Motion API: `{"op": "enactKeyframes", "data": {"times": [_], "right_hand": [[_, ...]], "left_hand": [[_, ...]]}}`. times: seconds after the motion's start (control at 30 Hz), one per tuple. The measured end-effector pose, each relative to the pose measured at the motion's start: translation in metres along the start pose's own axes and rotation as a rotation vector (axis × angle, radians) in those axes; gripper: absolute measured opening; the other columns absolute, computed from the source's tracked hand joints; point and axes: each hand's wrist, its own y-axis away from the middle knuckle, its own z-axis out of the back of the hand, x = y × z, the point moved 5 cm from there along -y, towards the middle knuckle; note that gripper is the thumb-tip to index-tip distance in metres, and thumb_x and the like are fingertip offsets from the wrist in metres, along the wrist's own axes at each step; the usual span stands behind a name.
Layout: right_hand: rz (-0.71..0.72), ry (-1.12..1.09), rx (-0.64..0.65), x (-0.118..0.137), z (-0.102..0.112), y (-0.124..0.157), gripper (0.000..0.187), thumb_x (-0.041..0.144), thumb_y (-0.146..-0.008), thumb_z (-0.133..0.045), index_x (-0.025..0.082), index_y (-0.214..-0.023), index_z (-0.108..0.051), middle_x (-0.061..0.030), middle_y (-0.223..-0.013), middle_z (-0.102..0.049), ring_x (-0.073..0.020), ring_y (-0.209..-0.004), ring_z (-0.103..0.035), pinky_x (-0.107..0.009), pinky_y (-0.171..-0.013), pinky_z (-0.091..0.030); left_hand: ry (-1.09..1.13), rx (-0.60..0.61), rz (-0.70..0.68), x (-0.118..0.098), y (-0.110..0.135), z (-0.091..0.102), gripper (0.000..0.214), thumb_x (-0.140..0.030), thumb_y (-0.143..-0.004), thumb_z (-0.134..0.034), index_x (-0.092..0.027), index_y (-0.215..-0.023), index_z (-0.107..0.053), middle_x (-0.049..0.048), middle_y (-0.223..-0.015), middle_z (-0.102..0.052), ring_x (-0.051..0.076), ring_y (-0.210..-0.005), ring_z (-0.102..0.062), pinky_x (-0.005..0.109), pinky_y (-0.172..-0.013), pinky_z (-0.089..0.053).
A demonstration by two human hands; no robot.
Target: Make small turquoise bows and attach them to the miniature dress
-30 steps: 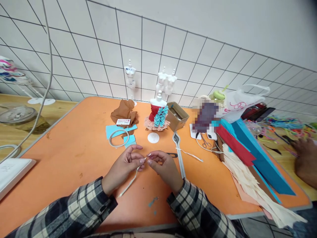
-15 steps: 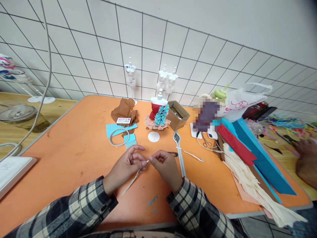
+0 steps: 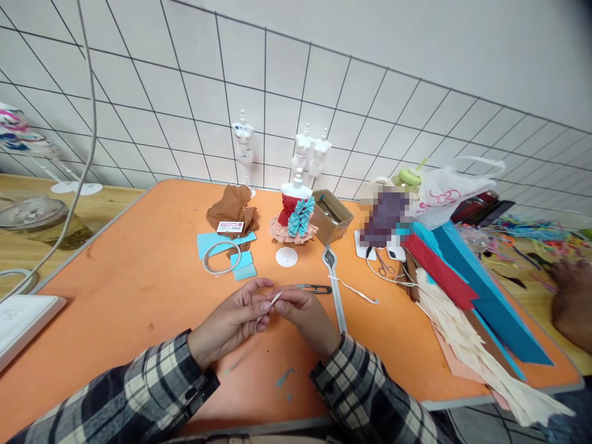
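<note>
Hands meet above the orange table [image 3: 139,271]: left hand [image 3: 231,320] and right hand [image 3: 308,314] both pinch a thin white strip [image 3: 274,301] between fingertips, held just off the surface. Risk, as judged: the narrow strip slips from either pinch, or twists, since so little of it is gripped.

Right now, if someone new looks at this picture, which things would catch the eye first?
The two hands, left hand and right hand, meet at the near middle of the orange table, pinching a thin white strip. Behind them stands a small mannequin in red and turquoise ruffles. At the right edge lie long blue, red and cream paper sheets.
</note>
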Motion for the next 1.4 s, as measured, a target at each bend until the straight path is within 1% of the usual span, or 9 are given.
{"op": "enactKeyframes", "data": {"times": [0.33,0.43,0.57,0.63,0.73,0.8,0.97,1.17,1.4], "right_hand": [[-0.023,-0.315,-0.055,-0.001,-0.005,0.004,0.031,0.045,-0.061,-0.083,0.022,-0.067,-0.064,-0.0027,-0.089,-0.067,-0.0182,-0.084,-0.062,-0.033,-0.082,-0.050],[-0.041,-0.376,-0.032,0.016,0.012,0.008,0.037,0.047,-0.059,-0.084,0.021,-0.066,-0.059,-0.0038,-0.087,-0.068,-0.0181,-0.080,-0.062,-0.036,-0.084,-0.048],[-0.187,-0.263,0.098,0.039,0.055,0.012,0.033,0.046,-0.066,-0.079,0.021,-0.074,-0.059,0.0037,-0.055,-0.057,-0.0137,-0.055,-0.056,-0.039,-0.082,-0.049],[-0.308,-0.064,0.132,0.037,0.083,0.009,0.035,0.045,-0.065,-0.080,0.019,-0.077,-0.061,0.0037,-0.056,-0.057,-0.0128,-0.052,-0.055,-0.037,-0.076,-0.050],[-0.445,0.248,0.079,0.022,0.126,-0.002,0.035,0.043,-0.065,-0.078,0.016,-0.080,-0.060,0.0009,-0.063,-0.062,-0.0122,-0.055,-0.057,-0.027,-0.060,-0.045],[-0.522,0.520,0.048,0.009,0.147,-0.008,0.031,0.034,-0.066,-0.076,0.016,-0.082,-0.057,0.0029,-0.058,-0.060,-0.0110,-0.052,-0.054,-0.022,-0.052,-0.039],[-0.554,0.688,-0.024,-0.008,0.166,-0.016,0.034,0.017,-0.062,-0.075,0.021,-0.076,-0.043,0.0113,-0.050,-0.047,-0.0073,-0.043,-0.044,-0.018,-0.043,-0.028],[-0.602,0.792,-0.028,-0.010,0.169,-0.017,0.037,0.021,-0.067,-0.074,0.022,-0.072,-0.037,0.0109,-0.046,-0.045,-0.0076,-0.041,-0.043,-0.019,-0.042,-0.028],[-0.634,0.882,-0.011,-0.008,0.173,-0.023,0.030,0.021,-0.074,-0.068,0.023,-0.074,-0.038,0.0094,-0.042,-0.047,-0.0105,-0.037,-0.043,-0.021,-0.042,-0.029]], "left_hand": [[0.102,0.094,0.121,0.016,-0.003,0.002,0.043,-0.025,-0.070,-0.084,-0.019,-0.106,-0.061,0.0003,-0.080,-0.063,0.006,-0.061,-0.060,0.013,-0.055,-0.049],[-0.075,0.099,0.027,0.013,-0.005,0.006,0.039,-0.035,-0.076,-0.078,-0.018,-0.106,-0.060,0.0050,-0.088,-0.065,0.014,-0.078,-0.065,0.024,-0.072,-0.052],[-0.598,0.123,-0.230,0.007,-0.002,-0.001,0.029,-0.038,-0.082,-0.070,-0.019,-0.102,-0.060,0.0043,-0.085,-0.064,0.017,-0.078,-0.061,0.030,-0.073,-0.049],[-0.944,0.261,-0.396,0.009,0.003,-0.016,0.021,-0.033,-0.084,-0.067,-0.021,-0.100,-0.063,0.0075,-0.091,-0.066,0.020,-0.084,-0.061,0.034,-0.079,-0.048],[-1.295,0.660,-0.572,0.025,0.015,-0.042,0.013,-0.025,-0.087,-0.061,-0.024,-0.098,-0.067,0.0106,-0.097,-0.070,0.024,-0.094,-0.061,0.038,-0.087,-0.045],[-1.406,0.756,-0.637,0.032,0.018,-0.048,0.013,-0.020,-0.087,-0.059,-0.025,-0.095,-0.067,0.0095,-0.096,-0.070,0.025,-0.096,-0.061,0.038,-0.089,-0.044],[-1.530,0.601,-0.690,0.024,0.007,-0.033,0.014,-0.015,-0.087,-0.055,-0.024,-0.091,-0.065,0.0080,-0.098,-0.067,0.024,-0.099,-0.059,0.037,-0.093,-0.041],[-1.608,0.345,-0.646,0.010,-0.007,-0.009,0.017,-0.016,-0.090,-0.051,-0.022,-0.087,-0.066,0.0069,-0.094,-0.066,0.021,-0.092,-0.059,0.034,-0.085,-0.042],[-1.701,0.253,-0.612,0.011,-0.012,-0.006,0.019,-0.017,-0.093,-0.047,-0.020,-0.088,-0.066,0.0067,-0.090,-0.067,0.021,-0.088,-0.059,0.033,-0.080,-0.041]]}}
